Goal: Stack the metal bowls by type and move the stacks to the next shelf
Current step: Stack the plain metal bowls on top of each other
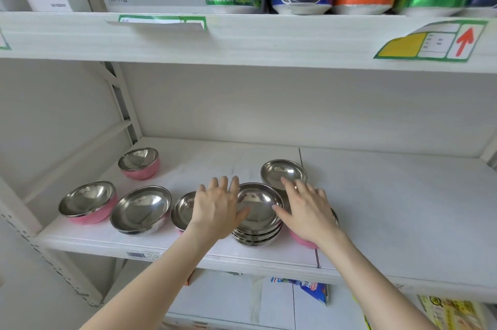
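Left hand [217,208] and right hand [306,212], fingers spread straight, flank the stack of steel bowls [258,207]; thumbs touch its rim.

Right of the stack of steel bowls [258,214], the shelf [390,208] lies bare, with wide room for a hand to pass. To the left, a row of bowls [141,208] crowds the front edge. A single bowl [282,172] sits just behind the stack. The upper shelf [242,39] caps the headroom.

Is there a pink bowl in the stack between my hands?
No, the stack of steel bowls shows only bare metal sides.
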Demonstrator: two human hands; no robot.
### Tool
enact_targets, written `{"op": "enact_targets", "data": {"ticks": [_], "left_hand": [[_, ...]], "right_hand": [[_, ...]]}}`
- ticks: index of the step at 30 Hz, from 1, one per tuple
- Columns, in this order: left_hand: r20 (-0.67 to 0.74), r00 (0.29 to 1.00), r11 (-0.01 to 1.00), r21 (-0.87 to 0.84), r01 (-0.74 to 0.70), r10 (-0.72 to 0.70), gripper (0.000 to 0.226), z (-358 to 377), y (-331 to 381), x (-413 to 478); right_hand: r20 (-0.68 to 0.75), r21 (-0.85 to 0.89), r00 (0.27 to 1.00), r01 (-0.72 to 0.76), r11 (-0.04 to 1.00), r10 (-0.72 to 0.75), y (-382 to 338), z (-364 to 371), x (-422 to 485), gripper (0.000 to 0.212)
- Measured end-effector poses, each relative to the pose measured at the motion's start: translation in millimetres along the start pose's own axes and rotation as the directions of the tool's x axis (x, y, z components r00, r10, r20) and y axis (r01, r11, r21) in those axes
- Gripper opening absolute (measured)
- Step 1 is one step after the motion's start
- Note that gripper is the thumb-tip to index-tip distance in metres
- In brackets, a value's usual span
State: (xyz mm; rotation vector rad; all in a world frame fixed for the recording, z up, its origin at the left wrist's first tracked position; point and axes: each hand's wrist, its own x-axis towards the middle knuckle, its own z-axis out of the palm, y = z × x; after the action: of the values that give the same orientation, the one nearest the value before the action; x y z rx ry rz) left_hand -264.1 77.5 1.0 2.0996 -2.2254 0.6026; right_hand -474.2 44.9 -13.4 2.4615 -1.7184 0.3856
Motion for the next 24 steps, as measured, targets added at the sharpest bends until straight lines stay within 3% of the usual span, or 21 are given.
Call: {"op": "enact_targets", "data": {"ticks": [5, 11, 19, 22, 24], "left_hand": [[-0.227, 0.961, 0.986, -0.017, -0.165, 0.157, 0.075, -20, 0, -4], [-0.311, 0.922, 0.971, 0.015, -0.24, 0.232, 0.073, -38, 14, 11], [-0.208, 0.951, 0.973, 0.025, -0.229, 0.229, 0.075, -19, 36, 79], [-0.035, 0.987, 0.987, -0.019, -0.16, 0.159, 0.078, 3, 41, 113], [0.098, 0.994, 0.989, -0.139, -0.044, 0.058, 0.081, 20, 42, 134]], "right_hand": [[-0.188, -0.088, 0.982, -0.011, 0.996, -0.005, 6, -23, -28, 0.076], [-0.274, -0.113, 0.961, -0.061, 0.992, 0.028, 23, -41, -31, 0.077], [-0.143, 0.012, 0.977, -0.156, 0.988, 0.156, 65, -25, 23, 0.081], [-0.048, 0.114, 0.98, -0.188, 0.976, 0.194, 82, -8, 55, 0.079], [0.033, 0.18, 0.975, -0.224, 0.958, 0.222, 92, 6, 73, 0.078]]}}
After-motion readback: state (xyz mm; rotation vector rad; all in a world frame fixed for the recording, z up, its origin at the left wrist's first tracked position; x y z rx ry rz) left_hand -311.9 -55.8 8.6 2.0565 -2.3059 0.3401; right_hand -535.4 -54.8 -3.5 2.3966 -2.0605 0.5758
